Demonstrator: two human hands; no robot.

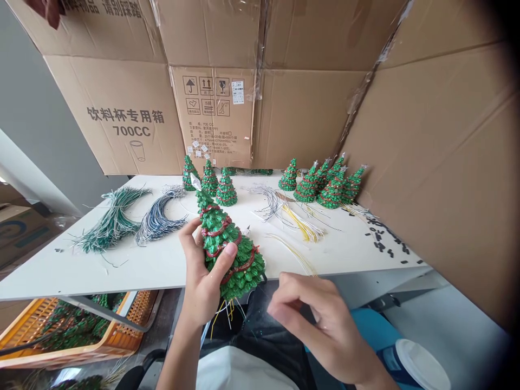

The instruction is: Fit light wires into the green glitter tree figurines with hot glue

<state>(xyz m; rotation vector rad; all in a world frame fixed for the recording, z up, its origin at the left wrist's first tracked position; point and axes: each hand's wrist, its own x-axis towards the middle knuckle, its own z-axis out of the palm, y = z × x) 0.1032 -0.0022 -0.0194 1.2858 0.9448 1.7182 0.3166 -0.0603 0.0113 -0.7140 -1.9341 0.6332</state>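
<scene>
A green Christmas tree ornament (244, 266) with red garlands and a pale pointed top leans to the left above the table's front edge. My left hand (205, 271) is wrapped round its left side, thumb across the front. Yellow and white wires hang from its base. To the right of the tree, apart from it, my right hand (314, 317) is closed with curled fingers; whatever the fingertips may hold is too small to make out.
On the white table (239, 225) lie green wires (114, 219), blue wires (160, 219), yellow wires (300, 223) and small black pieces (379, 238). Several small trees (331, 189) stand at the back. Cardboard (219, 32) walls the table. An orange basket (130, 319) sits lower left.
</scene>
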